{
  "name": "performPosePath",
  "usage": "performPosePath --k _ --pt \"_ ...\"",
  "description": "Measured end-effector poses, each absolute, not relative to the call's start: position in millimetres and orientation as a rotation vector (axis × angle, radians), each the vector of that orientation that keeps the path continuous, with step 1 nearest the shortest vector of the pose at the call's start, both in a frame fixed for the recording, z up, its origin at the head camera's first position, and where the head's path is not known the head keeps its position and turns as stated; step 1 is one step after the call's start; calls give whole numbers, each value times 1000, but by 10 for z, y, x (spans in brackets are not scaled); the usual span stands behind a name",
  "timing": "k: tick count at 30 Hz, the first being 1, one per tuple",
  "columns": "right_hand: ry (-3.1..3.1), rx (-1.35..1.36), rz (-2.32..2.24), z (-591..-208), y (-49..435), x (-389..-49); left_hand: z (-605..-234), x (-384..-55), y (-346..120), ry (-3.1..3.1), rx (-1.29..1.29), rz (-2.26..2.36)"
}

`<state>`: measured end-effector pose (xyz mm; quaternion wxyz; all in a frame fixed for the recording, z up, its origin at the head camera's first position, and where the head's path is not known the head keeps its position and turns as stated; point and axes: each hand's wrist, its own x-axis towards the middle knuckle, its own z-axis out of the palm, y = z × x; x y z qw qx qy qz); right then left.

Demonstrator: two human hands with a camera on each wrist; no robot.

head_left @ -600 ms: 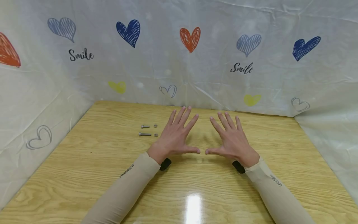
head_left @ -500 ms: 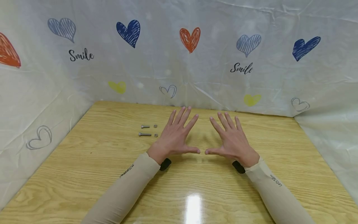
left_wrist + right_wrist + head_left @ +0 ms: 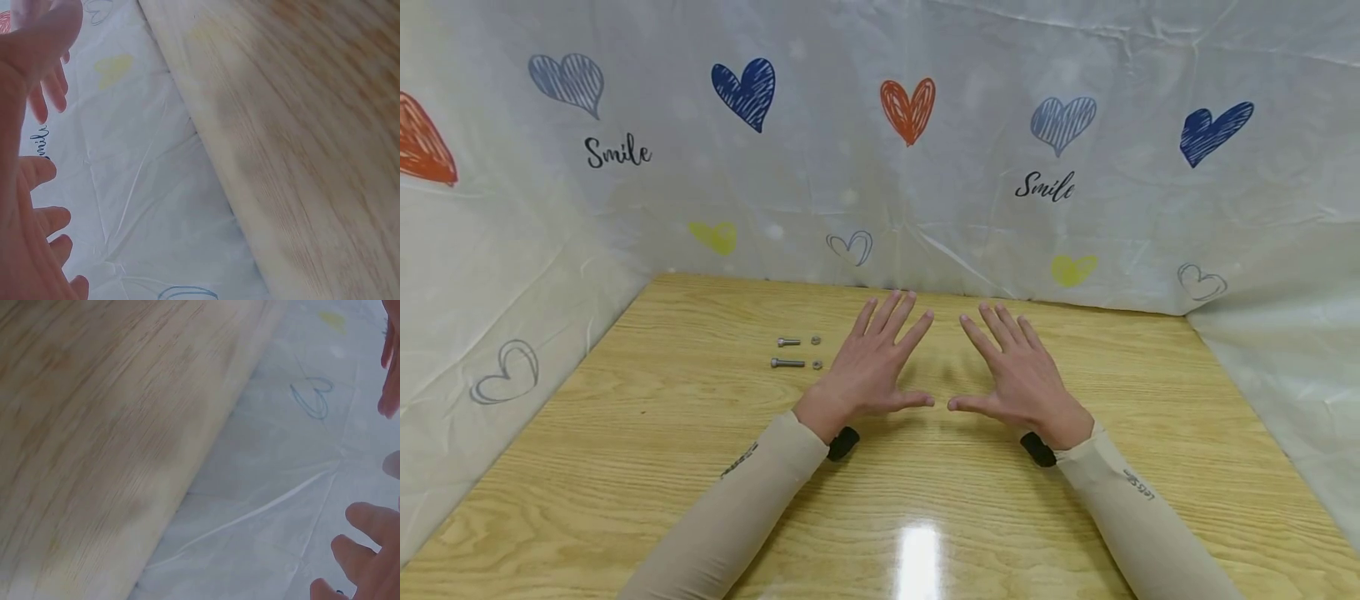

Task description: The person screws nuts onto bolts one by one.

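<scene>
My left hand (image 3: 871, 362) is held over the middle of the table with fingers spread and thumb pointing inward; it holds nothing. Mirroring it, my right hand (image 3: 1026, 375) spreads its fingers too, its thumb tip a short gap from the left thumb. Just left of my left hand lie two metal bolts, a shorter bolt (image 3: 788, 342) behind and a longer bolt (image 3: 787, 363) in front. Beside each bolt's threaded end sits a small nut, the far nut (image 3: 816, 340) and the near nut (image 3: 817, 365). Both wrist views show only fingers, tabletop and cloth.
The wooden table (image 3: 625, 467) has a light glare near its front. White cloth (image 3: 970, 50) printed with hearts and the word Smile hangs behind the table and along both sides. Each wrist carries a black device, such as the left wrist device (image 3: 843, 443).
The right hand's fingers have drawn slightly closer together. The head view has tilted a little, so the scene sits slightly lower. The bolts and nuts stay in place.
</scene>
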<state>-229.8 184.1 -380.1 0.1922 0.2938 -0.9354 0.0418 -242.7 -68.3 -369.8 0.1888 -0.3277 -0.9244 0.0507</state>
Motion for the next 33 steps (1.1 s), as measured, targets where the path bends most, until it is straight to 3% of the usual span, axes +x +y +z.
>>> performPosePath --k 33 --pt "-2532 882 228 -3778 1786 -2304 -3647 -2404 -694 -2561 -1004 -30"
